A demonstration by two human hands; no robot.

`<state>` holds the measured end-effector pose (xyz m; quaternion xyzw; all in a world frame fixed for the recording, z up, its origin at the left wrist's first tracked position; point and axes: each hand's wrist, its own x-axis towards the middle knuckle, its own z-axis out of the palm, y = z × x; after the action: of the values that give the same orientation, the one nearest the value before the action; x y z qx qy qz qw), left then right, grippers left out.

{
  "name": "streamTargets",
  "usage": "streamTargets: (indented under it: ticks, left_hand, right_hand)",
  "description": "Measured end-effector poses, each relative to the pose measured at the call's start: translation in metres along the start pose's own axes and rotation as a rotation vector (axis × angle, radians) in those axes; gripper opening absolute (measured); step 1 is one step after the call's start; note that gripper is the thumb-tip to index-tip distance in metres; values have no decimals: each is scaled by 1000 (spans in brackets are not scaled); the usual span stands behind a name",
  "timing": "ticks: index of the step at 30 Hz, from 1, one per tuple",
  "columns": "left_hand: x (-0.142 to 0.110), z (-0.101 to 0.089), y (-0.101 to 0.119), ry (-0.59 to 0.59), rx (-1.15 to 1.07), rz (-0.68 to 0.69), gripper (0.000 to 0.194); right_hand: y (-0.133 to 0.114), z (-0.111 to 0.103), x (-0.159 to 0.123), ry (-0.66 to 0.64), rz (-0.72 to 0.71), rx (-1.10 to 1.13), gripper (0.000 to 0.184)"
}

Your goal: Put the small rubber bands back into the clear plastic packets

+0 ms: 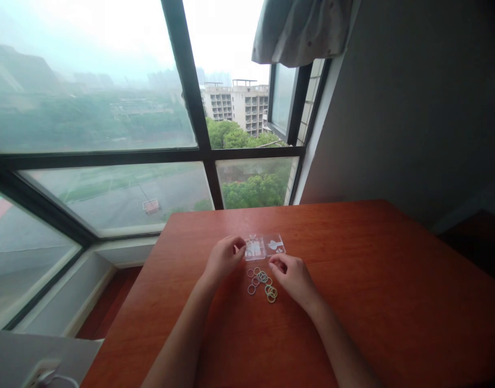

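Observation:
A small clear plastic box (255,255) lies with its lid (276,251) folded out to the right on the table. Pale pieces show inside it, too small to name. My left hand (226,255) is at the box's left edge, thumb and fingers curled together; what they pinch is hidden. In front of the box several pastel rings (262,277), like small hair ties, lie loosely in a cluster. Yellowish rings (271,293) overlap at its near right end. My right hand (291,274) hovers right of the cluster, fingertips pinched, their contents unclear.
The reddish-brown wooden table (372,280) reaches to a large dark-framed window (207,153). A grey wall (385,118) rises on the right, with a curtain (304,32) above. A socket with a white plug (47,374) is low at the left.

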<state>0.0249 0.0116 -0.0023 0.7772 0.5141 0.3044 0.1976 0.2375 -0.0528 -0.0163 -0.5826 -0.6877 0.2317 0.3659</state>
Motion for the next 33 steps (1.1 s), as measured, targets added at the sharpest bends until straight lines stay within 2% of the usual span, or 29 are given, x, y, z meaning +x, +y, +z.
streamTargets:
  ticks: [10,20,25,33]
  left_hand:
    - [-1,-5,0,-1,15,-13,12]
    - [-1,-5,1,15,66,11,12]
    - [0,-6,2,17,72,12,11]
    - [0,-5,3,13,42,13,11]
  right_hand:
    - [-1,-1,0,-23,7,-21,14]
    - [-4,1,-6,-234,24,-126,13]
    - [-3,0,-6,-240,14,-144,16]
    - [-3,0,-6,-227,-21,-138,11]
